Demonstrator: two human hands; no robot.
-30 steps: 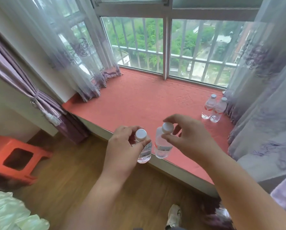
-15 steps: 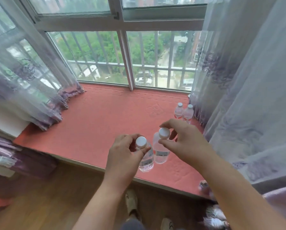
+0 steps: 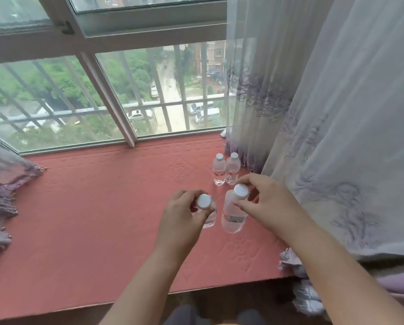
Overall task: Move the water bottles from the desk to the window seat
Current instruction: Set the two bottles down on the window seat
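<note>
Your view takes in the wide barred window (image 3: pixel 107 97) first, with trees and parked cars far below it. Sheer grey-lilac curtains (image 3: pixel 325 118) hang down your right side, their embroidered hem pooling on the cushion, and a bunched lilac curtain end (image 3: pixel 1 198) lies at the far left. Beneath all this runs the salmon-red quilted window seat cushion (image 3: pixel 83 219), stretching from the glass to its front edge near your legs.

Your right hand (image 3: pixel 270 202) reaches over the seat with thumb and fingertips curled round the white cap of a clear plastic water bottle (image 3: pixel 234 215), which hangs upright by its neck. Your left hand (image 3: pixel 181 215) pinches the white cap of a second clear water bottle (image 3: pixel 208 215) the same way, fingers closed about the top. The two held bottles sit just beside each other, apart by a narrow gap, above the right half of the cushion; whether their bases touch the fabric is hard to tell from this angle.

Just beyond your right hand, two more small clear bottles with white caps and red labels (image 3: pixel 225 170) stand upright on the cushion, touching side by side, close against the curtain hem.
</note>
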